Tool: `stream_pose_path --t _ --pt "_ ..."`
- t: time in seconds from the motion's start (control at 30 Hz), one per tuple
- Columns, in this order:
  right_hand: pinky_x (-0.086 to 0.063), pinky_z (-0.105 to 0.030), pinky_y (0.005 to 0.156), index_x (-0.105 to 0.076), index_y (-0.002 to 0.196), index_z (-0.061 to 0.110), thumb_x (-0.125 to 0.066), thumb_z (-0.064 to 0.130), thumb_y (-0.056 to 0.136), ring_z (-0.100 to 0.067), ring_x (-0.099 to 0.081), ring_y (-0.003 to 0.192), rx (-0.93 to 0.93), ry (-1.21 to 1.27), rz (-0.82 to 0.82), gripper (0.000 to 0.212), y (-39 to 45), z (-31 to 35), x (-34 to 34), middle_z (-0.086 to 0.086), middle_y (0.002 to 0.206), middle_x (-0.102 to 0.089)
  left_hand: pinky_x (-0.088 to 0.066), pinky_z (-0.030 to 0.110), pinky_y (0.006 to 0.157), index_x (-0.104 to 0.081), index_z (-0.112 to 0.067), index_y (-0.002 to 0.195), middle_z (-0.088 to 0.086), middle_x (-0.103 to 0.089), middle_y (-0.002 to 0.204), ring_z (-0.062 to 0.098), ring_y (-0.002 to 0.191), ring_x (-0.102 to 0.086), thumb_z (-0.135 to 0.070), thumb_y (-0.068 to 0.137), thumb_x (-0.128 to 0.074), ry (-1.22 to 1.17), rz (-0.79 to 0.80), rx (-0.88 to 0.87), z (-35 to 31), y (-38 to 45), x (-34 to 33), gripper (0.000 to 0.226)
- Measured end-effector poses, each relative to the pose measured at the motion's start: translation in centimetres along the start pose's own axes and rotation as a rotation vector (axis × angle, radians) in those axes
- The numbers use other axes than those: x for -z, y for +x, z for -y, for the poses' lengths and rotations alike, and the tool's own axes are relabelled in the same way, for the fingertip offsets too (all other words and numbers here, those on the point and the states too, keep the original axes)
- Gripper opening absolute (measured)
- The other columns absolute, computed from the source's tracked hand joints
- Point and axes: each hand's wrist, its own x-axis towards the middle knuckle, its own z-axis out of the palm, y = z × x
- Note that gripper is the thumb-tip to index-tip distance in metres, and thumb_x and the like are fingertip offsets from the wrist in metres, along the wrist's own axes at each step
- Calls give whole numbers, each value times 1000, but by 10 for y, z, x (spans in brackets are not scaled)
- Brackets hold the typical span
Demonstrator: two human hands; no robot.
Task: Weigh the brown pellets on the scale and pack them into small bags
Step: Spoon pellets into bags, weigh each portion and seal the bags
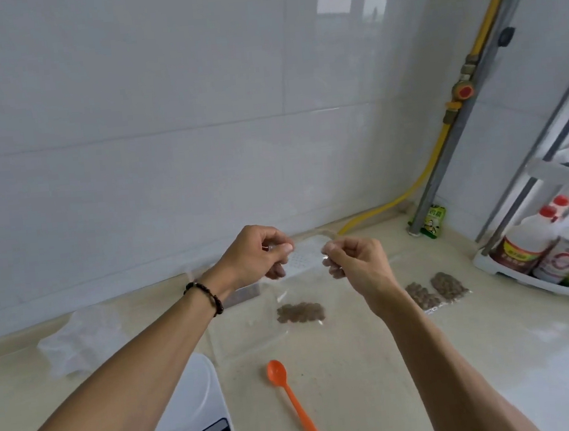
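Two hands hold a small clear bag (308, 282) up above the countertop (426, 357), pellets settled in its bottom.

The left hand (257, 253) and the right hand (355, 259) each pinch a top corner of the bag between thumb and curled fingers; the brown pellets (300, 312) hang in its lower end, beyond the orange spoon (294, 403); two filled bags (436, 289) lie right of the spoon, nearer the bottle rack (536, 282); the white scale (194, 415) sits left of the spoon, partly under the left forearm; crumpled clear plastic (77, 340) lies further left; a dark bead bracelet (207, 296) circles the left wrist.
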Motion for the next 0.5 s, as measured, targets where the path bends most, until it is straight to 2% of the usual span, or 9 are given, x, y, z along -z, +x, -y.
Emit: stream_pose_path --t 0.07,0.17,0.2,0.27,0.3,0.37,0.4,0.47,0.5 --pt "-49 -23 56 -69 78 1 -62 9 92 -16 -57 55 -31 35 0 17 11 -13 31 -6 63 -65 -54 27 61 -67 -5 88 7 -62 71 21 65 -69 -9 94 -61 -3 41 12 -4 17 -30 10" --pt "-51 -28 71 -71 88 4 -61 19 93 -21 -66 71 -121 75 90 19 28 -39 87 -7 77 -72 -58 30 66 -64 -7 84 8 -61 73 25 74 -73 -9 97 -56 12 78 28 -12 47 -83 14" --pt "-49 -26 75 -70 94 5 -61 25 93 -19 -69 79 -142 46 152 22 35 -50 107 -7 86 -74 -58 30 66 -63 -7 84 8 -59 74 26 74 -73 -9 97 -56 -5 74 34 -15 59 -102 15" --pt "-46 -19 73 -70 101 10 -64 28 90 -14 -68 89 -187 -64 256 22 49 -74 146 -5 98 -74 -58 28 64 -63 -7 85 8 -54 74 28 72 -73 -9 97 -56 -57 61 50 -20 84 -137 14" --pt "-45 -18 70 -69 100 11 -65 22 89 -13 -67 88 -210 -128 278 17 54 -86 164 -4 99 -73 -58 27 63 -64 -6 86 8 -54 76 29 72 -73 -9 97 -57 -92 52 60 -23 96 -153 13" --pt "-47 -18 61 -69 95 6 -65 8 88 -7 -65 72 -238 -212 290 8 64 -115 197 -5 88 -71 -59 29 65 -64 -5 88 10 -56 81 30 73 -73 -10 96 -58 -164 10 85 -25 119 -183 12" --pt "-51 -22 60 -69 92 7 -65 6 87 -6 -64 65 -236 -258 271 6 69 -128 213 -5 81 -70 -60 33 69 -64 -5 89 11 -59 82 29 73 -73 -10 96 -58 -185 -26 103 -24 131 -196 11" --pt "-58 -37 70 -70 88 12 -69 15 86 -12 -68 69 -225 -328 198 4 81 -147 239 -2 78 -72 -60 38 75 -63 -7 89 9 -64 81 24 73 -73 -11 96 -58 -177 -107 146 -19 156 -223 10" --pt "-58 -39 72 -69 89 13 -70 18 86 -14 -68 72 -231 -336 160 6 87 -153 251 -2 79 -72 -60 37 76 -63 -10 91 7 -65 82 21 74 -73 -13 96 -58 -155 -150 168 -14 170 -236 8"
